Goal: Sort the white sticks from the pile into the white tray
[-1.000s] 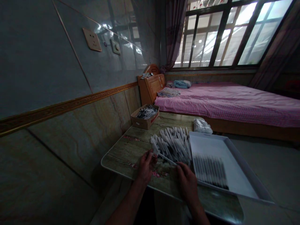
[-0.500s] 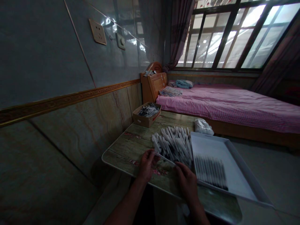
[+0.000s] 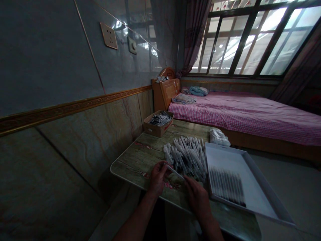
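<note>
Tiled wall (image 3: 50,60) with gilt trim (image 3: 75,108), pink gingham bed (image 3: 240,120); dark-framed window (image 3: 245,40) (bright daylight)

Two hands: left hand (image 3: 157,179), right hand (image 3: 197,201). One white pen (image 3: 175,171) between them. One loose heap of white pens (image 3: 187,155), too many to count. One white tray (image 3: 265,189), one blurred row of pens (image 3: 227,185) inside, count unclear. One cardboard box (image 3: 152,130) of pens, one bench (image 3: 135,167), one white bag (image 3: 219,138), one bed (image 3: 240,117), one window (image 3: 240,40), one wall socket (image 3: 108,35), one switch (image 3: 132,45).
</note>
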A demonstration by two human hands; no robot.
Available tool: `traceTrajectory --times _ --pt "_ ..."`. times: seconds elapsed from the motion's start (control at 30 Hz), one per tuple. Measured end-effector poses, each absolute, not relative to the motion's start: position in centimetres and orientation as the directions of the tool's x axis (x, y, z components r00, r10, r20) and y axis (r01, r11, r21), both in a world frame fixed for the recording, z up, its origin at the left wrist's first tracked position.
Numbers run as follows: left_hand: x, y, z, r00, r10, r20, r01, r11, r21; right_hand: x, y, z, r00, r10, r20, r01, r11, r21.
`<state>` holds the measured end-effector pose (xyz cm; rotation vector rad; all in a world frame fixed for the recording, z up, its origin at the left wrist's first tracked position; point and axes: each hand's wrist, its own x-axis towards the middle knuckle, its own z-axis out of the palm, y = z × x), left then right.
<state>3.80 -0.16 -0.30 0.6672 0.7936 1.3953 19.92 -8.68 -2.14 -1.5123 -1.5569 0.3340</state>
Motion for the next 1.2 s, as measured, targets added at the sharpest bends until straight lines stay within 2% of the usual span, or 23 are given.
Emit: traceTrajectory --times 0.13,0.33,0.53,0.67,0.9,1.0,1.1,1.17,1.2 --pt "3.8 -0.2 -0.2 0.036 0.996 -0.075 -0.577 0.083 0.813 20.1 -8.8 -2.3 0.180 0.895 0.409 0.643 0.207 -0.737" --pt "3.9 -0.2 -0.2 0.061 0.997 -0.046 -0.548 0.072 0.833 20.4 -8.5 -1.3 0.212 0.953 0.218 0.525 0.077 -0.848" --pt "3.8 -0.2 0.2 0.067 0.997 -0.047 -0.534 0.076 0.842 20.6 -8.3 0.0 0.179 0.976 0.121 0.431 0.033 -0.902" --pt "3.6 -0.1 0.3 0.082 0.995 -0.060 -0.570 0.096 0.816 20.3 -8.5 0.8 0.064 0.995 0.075 0.426 0.041 -0.904" --pt "3.4 -0.5 0.7 0.152 0.984 -0.093 -0.572 0.164 0.804 19.3 -8.9 1.8 0.087 0.995 0.050 0.426 0.009 -0.905" --pt "3.4 -0.4 0.7 0.140 0.982 -0.126 -0.613 0.186 0.768 21.2 -10.2 3.1 0.196 0.980 0.041 0.357 -0.032 -0.934" --pt "3.5 -0.2 0.6 0.113 0.985 -0.130 -0.580 0.172 0.796 25.8 -12.2 4.8 0.381 0.921 0.084 0.379 -0.072 -0.922" --pt "3.7 -0.1 0.5 0.112 0.986 -0.122 -0.535 0.163 0.829 29.6 -13.7 5.8 0.473 0.878 0.077 0.470 -0.178 -0.864" --pt "3.8 -0.1 0.5 0.114 0.986 -0.119 -0.516 0.161 0.841 31.5 -14.4 6.3 0.521 0.847 0.109 0.561 -0.243 -0.792"
